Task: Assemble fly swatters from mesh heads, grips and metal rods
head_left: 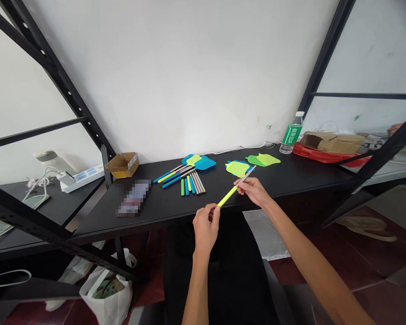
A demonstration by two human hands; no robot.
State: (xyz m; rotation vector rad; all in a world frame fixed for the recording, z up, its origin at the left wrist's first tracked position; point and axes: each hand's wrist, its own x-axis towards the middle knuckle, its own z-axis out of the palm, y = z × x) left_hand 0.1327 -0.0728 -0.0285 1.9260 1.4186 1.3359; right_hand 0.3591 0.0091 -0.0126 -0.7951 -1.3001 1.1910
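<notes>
From the head camera, the person's left hand (206,228) and right hand (253,189) hold a slim metal rod with a neon-yellow plastic sleeve (227,196) up in the air, just in front of a black tabletop (155,207). The rod slants across the table's near edge. The left hand curls narrowly around the sleeve's lower end, while the right hand pinches the rod near the top of the sleeve between thumb and fingers. Just beyond the rod's upper tip lies a yellow mesh fly-swatter head (237,169) on a blue one, and two green heads (262,159) overlap to its right. Further left sit more blue and yellow swatter heads (203,162), a row of bare metal rods (198,182), short green and blue sleeves (187,185), and sleeved rods (172,176). A small cardboard box (122,164), a pixelated object (134,197), and a green-labelled water bottle (292,133) also stand on the table. A brown package (331,143) rests on a red tray (325,155), and another person's hand (394,129) shows at the far right.
</notes>
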